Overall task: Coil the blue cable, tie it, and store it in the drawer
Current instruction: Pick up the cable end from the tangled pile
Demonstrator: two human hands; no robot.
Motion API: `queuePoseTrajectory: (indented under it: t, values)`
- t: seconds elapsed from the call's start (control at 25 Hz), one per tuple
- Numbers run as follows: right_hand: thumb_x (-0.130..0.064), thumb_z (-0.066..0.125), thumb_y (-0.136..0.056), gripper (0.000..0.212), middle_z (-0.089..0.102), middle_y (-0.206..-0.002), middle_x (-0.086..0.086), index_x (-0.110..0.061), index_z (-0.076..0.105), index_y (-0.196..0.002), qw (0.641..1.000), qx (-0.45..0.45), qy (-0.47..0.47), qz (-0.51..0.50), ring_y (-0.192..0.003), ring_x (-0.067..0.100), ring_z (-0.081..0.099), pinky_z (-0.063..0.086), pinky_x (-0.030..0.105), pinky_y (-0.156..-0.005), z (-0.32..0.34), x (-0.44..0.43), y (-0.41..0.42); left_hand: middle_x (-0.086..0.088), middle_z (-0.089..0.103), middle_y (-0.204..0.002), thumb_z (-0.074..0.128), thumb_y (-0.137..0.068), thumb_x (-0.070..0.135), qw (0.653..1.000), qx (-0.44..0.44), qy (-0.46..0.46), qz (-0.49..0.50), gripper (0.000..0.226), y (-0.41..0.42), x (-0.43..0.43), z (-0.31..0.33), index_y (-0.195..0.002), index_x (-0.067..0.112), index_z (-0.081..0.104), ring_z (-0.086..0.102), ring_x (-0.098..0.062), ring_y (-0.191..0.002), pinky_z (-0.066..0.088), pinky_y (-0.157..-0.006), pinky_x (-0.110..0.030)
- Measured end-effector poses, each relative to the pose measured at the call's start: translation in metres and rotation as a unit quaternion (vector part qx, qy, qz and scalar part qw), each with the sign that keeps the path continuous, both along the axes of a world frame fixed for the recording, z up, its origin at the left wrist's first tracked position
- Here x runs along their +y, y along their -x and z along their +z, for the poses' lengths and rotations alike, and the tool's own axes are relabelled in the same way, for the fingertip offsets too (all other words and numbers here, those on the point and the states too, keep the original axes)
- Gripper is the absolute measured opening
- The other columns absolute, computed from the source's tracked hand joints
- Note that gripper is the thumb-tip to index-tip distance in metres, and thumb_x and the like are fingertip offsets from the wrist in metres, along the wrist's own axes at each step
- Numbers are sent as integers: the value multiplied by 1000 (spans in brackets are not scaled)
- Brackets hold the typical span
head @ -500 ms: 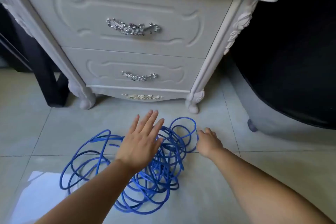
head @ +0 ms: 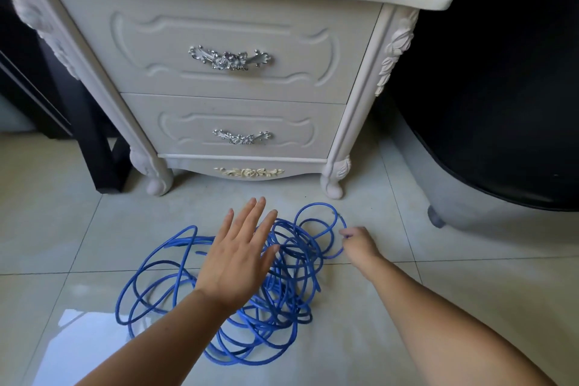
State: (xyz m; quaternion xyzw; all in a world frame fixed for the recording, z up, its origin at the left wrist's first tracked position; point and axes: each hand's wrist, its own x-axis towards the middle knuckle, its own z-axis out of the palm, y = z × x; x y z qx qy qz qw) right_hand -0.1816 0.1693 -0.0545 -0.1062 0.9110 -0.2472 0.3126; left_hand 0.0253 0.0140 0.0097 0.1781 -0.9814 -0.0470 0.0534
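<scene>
The left hand's (head: pixel 239 257) fingers (head: pixel 250 216) are spread flat, palm down, over the centre of the tangled blue cable (head: pixel 219 288), holding nothing. The right hand's (head: pixel 358 243) fingers are curled and pinched on a loop at the tangle's right edge, lower centre of the frame. Since half a second ago both hands have barely shifted. The cable lies on the glossy tiled floor (head: pixel 62 229) below the white two-drawer cabinet (head: pixel 232 72).
</scene>
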Motion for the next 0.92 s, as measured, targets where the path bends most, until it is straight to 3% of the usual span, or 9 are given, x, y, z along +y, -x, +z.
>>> queuePoseTrajectory:
  t: [0.12,0.2,0.4,0.56,0.64,0.72,0.8,0.92]
  values:
    - [10,46,-88,25,55,-81,8,-11,56,-80,982,-26,164,-92,-64,25,56,48,33,-66,50,-7,-7,-6,33,-158,29,-100,48,999,26,-20,9,59,0,3,24,-149,17,37,27,-23,-147,16,-119,-42]
    - [13,47,-90,28,52,-78,9,-12,49,-78,966,-61,232,-93,-57,23,55,51,32,-61,93,-12,-17,-6,37,-156,30,-97,48,998,42,-44,20,59,-1,6,51,-147,17,40,32,-23,-145,23,-119,-42]
    - [8,54,-90,30,50,-84,8,-18,42,-82,963,9,266,51,-64,18,54,45,20,-50,188,-11,-65,2,15,-164,37,-103,39,992,45,-101,52,57,-24,26,131,-155,25,18,13,-17,-151,11,-120,-33]
    - [8,54,-89,29,53,-78,2,-18,43,-83,935,53,315,152,-67,10,56,48,20,-57,254,-5,-119,-2,28,-160,42,-103,31,979,106,-163,60,51,-48,47,178,-152,23,30,29,-22,-145,22,-116,-32]
    - [7,56,-88,30,55,-75,-1,-20,44,-81,918,70,339,193,-67,13,55,52,25,-63,275,2,-142,-4,45,-149,42,-103,32,983,79,-161,44,44,-56,55,195,-147,23,41,42,-26,-136,35,-108,-36]
    - [5,58,-88,32,58,-74,-3,-23,45,-80,907,84,350,219,-68,13,58,54,33,-71,289,13,-159,-5,63,-123,40,-103,34,983,36,-173,52,32,-68,64,214,-128,23,56,57,-28,-113,46,-91,-38]
    - [5,60,-87,34,60,-73,-5,-25,46,-81,900,93,366,219,-68,14,58,54,39,-76,298,22,-172,-3,68,-98,41,-102,33,977,24,-196,81,25,-81,70,233,-106,20,62,64,-26,-92,50,-79,-37]
    - [1,61,-89,30,66,-77,-5,-28,51,-93,894,59,398,195,-74,14,63,52,33,-82,312,31,-186,5,65,-81,40,-101,33,987,40,-134,83,21,-102,81,259,-98,26,59,64,-22,-79,50,-74,-35]
